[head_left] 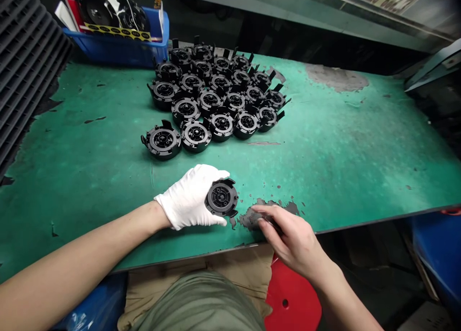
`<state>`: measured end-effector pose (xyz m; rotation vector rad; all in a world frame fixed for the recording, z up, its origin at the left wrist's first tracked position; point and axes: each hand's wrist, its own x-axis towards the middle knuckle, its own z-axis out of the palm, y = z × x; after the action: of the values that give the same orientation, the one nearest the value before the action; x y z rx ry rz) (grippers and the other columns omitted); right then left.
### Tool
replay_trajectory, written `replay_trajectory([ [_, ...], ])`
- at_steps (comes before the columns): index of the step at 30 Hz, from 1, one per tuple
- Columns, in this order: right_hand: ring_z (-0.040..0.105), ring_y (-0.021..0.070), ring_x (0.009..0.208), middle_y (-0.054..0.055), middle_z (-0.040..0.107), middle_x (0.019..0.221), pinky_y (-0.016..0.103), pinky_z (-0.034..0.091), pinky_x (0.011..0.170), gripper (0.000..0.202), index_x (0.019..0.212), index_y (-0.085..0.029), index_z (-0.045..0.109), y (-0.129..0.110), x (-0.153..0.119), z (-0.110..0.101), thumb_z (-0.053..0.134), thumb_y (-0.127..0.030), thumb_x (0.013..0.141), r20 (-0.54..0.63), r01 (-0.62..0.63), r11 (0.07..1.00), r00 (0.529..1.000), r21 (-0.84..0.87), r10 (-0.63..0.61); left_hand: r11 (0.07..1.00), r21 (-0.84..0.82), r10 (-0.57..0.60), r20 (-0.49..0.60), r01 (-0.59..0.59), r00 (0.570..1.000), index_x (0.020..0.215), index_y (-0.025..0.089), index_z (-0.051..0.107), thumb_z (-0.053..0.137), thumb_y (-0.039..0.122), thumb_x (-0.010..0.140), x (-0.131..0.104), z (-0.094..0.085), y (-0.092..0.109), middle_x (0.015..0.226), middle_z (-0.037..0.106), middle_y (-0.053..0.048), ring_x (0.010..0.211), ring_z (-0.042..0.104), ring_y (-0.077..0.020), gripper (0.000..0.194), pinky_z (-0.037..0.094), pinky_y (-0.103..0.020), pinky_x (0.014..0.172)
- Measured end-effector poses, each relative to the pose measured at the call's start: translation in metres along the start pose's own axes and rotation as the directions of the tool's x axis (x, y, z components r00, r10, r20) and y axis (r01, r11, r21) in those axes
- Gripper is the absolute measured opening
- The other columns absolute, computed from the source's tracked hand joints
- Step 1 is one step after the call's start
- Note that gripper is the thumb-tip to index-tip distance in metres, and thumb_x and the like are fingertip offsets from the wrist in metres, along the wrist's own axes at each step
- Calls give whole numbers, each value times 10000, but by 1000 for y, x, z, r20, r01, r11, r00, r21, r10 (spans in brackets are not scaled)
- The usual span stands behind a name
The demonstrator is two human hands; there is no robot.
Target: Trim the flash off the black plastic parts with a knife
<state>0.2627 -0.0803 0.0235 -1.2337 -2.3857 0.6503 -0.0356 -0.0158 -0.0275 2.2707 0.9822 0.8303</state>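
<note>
My left hand (pixel 196 196), in a white glove, grips a round black plastic part (pixel 222 198) by its rim, thumb and fingers on either side. The part has a ringed face with a hub and short tabs at its edge. To the right of it is my bare right hand (pixel 288 232), its fingers curled together just above the tabletop and apart from the part. Something dark shows between those fingers, too hidden to name. Beyond my hands, several similar black parts (pixel 196 134) stand close together in rows, faces up.
A worn green mat (pixel 345 144) covers the table, with dark peeled patches. At the back left stands a blue bin (pixel 118 53) with black parts and papers. Stacked grey ribbed trays (pixel 25 57) rise at the left. Below the front edge is a red stool (pixel 293 297).
</note>
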Motion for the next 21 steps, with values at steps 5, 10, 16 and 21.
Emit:
replay_trajectory([
  [5,722,217,975,102,720,1138,348,613,854,515,1613,-199,467,-2,1,11,542,-206,1103,-103,-111,993,989,-35,107,996,63,-71,12,70,997,1345,160,664,809,945,597,1,-3,-1,1143,684,-162,1070,672,-397,1094,561,-581,987],
  [10,701,226,1072,114,700,1255,367,603,931,580,1640,-243,438,-9,-6,19,544,-129,1082,-135,-98,994,985,46,103,998,40,-34,-87,38,996,1318,163,584,844,950,516,-3,1,-5,1274,629,-205,1168,662,-411,1154,571,-579,1011],
  [16,659,206,871,75,680,1044,344,584,762,590,1643,-218,429,-25,-7,23,513,-98,1072,11,23,984,1000,178,-25,994,33,105,44,-107,993,1604,212,335,898,766,689,-6,1,-5,1526,597,-219,1421,598,-434,1208,412,-644,1262],
  [21,645,202,860,71,672,1035,346,572,754,548,1605,-228,476,-21,-2,26,507,-92,1075,-5,19,984,1000,178,-18,997,53,52,57,-55,997,1577,171,404,927,629,699,-6,0,-4,1505,624,-230,1385,611,-466,1120,483,-640,1205],
])
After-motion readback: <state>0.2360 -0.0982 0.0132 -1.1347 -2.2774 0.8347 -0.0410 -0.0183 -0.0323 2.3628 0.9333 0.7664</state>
